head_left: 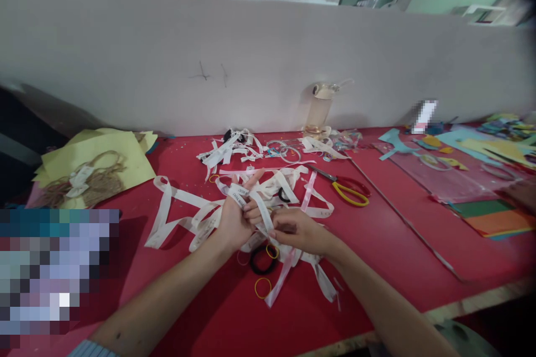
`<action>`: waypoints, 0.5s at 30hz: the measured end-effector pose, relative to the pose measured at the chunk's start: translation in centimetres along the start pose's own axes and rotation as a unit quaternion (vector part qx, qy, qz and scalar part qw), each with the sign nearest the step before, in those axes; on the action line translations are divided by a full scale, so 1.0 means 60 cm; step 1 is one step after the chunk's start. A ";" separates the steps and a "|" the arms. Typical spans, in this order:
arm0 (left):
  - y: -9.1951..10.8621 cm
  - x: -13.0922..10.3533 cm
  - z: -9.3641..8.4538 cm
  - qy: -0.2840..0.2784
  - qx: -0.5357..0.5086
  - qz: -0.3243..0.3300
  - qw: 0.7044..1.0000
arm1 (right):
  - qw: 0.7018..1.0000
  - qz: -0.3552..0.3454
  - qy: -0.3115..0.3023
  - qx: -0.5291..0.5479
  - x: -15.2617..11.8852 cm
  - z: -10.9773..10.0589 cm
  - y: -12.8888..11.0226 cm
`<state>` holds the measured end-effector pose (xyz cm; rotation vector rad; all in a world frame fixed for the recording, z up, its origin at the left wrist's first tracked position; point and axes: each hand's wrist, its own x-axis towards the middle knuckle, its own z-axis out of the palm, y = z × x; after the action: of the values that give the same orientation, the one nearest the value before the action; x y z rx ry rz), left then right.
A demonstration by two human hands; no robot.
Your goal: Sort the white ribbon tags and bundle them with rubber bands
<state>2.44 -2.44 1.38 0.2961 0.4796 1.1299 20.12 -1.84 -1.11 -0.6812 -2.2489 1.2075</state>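
A white printed ribbon [263, 213] runs between my two hands in the middle of the table. Some of it is looped round my left hand [234, 222], whose index finger points up while the other fingers curl in on the ribbon. My right hand [299, 230] pinches the ribbon between thumb and fingers just beside the left. Beneath both hands lies a tangle of more white ribbon [161, 228] and a pink ribbon strip [280, 279]. A black hair tie [252, 262] and a yellow rubber band [263, 288] rest in front of them.
Yellow-handled scissors [352, 192] lie right of the ribbons, near a long thin rod [408, 223]. A bottle [319, 109] stands against the grey partition [167, 61]. Twine [103, 178] sits on yellow sheets at left. Coloured sheets [489, 217] and another person's hand [521, 198] are at right.
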 end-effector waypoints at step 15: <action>-0.014 0.009 -0.018 0.012 0.016 0.015 1.000 | 0.997 -0.014 -0.008 -0.077 -0.001 -0.009 0.001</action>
<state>2.75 -2.30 -0.07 0.3193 0.5157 1.1557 20.52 -1.51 -0.91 -0.6967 -2.3748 1.0375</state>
